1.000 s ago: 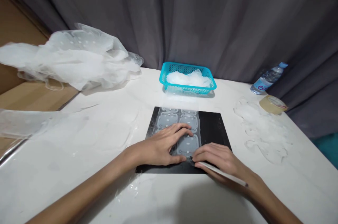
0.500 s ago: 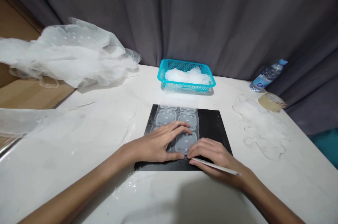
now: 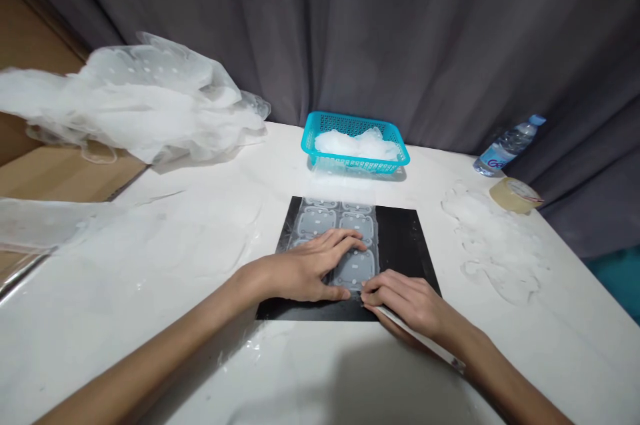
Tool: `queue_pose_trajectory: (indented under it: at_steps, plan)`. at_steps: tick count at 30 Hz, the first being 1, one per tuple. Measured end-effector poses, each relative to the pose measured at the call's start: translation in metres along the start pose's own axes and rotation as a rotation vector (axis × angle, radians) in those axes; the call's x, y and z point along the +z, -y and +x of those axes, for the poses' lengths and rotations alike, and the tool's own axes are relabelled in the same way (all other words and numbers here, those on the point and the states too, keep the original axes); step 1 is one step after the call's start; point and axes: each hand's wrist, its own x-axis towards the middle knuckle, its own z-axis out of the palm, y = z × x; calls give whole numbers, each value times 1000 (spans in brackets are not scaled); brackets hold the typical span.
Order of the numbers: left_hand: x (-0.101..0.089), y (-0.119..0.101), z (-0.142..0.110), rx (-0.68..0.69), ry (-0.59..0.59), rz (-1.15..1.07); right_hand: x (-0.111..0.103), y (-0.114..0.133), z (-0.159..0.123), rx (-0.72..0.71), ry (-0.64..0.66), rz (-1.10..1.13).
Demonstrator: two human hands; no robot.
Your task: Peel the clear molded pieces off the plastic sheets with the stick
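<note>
A clear plastic sheet with rounded-square outlines [image 3: 356, 267] lies on a black mat [image 3: 403, 238]. My left hand [image 3: 315, 268] rests flat on the sheet, its fingers spread and thumb near the sheet's lower edge. At the sheet's lower right corner, my right hand [image 3: 405, 298] is closed around a thin, flat white tool [image 3: 425, 341]. The tool's handle sticks out below the palm toward the wrist. Its tip is hidden by my fingers, so I cannot tell its exact kind.
A turquoise basket [image 3: 356, 161] at the back holds crumpled clear plastic pieces. A heap of plastic sheets [image 3: 165, 101] lies at the left by a cardboard box [image 3: 75, 171]. Plastic scraps [image 3: 505, 245], a tape roll [image 3: 516, 195] and a water bottle [image 3: 507, 147] are at the right.
My right hand has shifted slightly right, and the white tool's outer end has swung down toward me. My left hand stays on the sheet. The view has moved a little.
</note>
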Motion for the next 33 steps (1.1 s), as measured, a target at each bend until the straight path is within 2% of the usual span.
queue_pose_trajectory:
  at_steps: [5,13,19,24,33]
  plan:
    - [1,2,-1,14,-25,-21,2,2,-2,-85,22,-96]
    - [4,4,-4,51,-70,-43,0,-1,3,-29,-73,-4]
    - [3,3,-3,51,-61,-47,-4,4,3,-155,31,-110]
    - [3,3,-3,43,-56,-44,-7,8,8,-118,52,-255]
    - [4,6,-6,75,-104,-68,-8,4,12,-146,58,-210]
